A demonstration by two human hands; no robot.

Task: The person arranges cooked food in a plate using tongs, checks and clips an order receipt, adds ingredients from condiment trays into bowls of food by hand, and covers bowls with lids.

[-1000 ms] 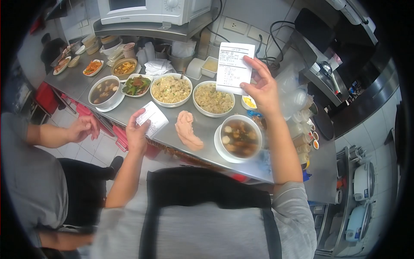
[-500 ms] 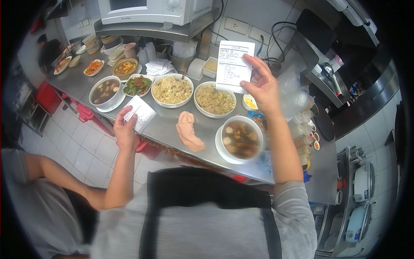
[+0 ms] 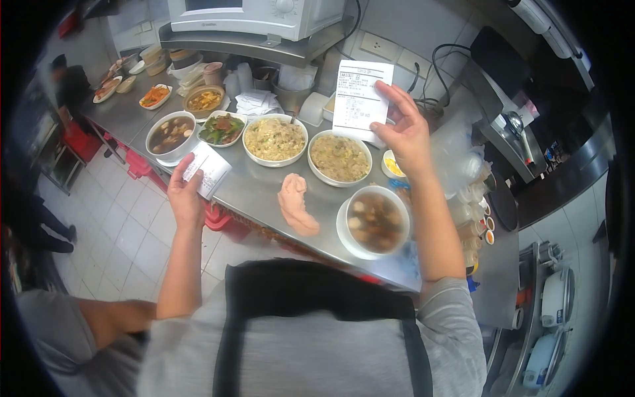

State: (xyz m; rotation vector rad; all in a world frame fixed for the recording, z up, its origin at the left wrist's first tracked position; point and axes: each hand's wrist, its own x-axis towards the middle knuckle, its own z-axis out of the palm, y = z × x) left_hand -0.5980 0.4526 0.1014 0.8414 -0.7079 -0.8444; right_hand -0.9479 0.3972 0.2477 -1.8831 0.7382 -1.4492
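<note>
My right hand (image 3: 403, 129) pinches a long printed receipt (image 3: 360, 99) by its right edge, held up over the counter. Between the thumb and fingers of my left hand (image 3: 186, 195) is a smaller printed receipt (image 3: 210, 171), near the counter's front edge. Two bowls of fried rice (image 3: 274, 139) stand past my hands in the middle. A bowl of brown soup (image 3: 377, 221) on a saucer sits below my right hand. Another soup bowl (image 3: 170, 135) and a dish of green vegetables (image 3: 223, 129) are just beyond my left hand. A crumpled peach-coloured cloth (image 3: 297, 205) lies on the steel.
A white microwave (image 3: 251, 16) rests on a shelf over the steel counter (image 3: 254, 192). Further dishes (image 3: 155, 97) line the far left. Bottles (image 3: 469, 228) and plastic bags (image 3: 456, 149) crowd the right. A person's sleeve (image 3: 59, 324) and arm are close at my left.
The view has shifted, so the counter and dishes sit slightly further right. Both hands still hold their receipts. The neighbouring person's arm at left is lower, and another person's legs now show behind.
</note>
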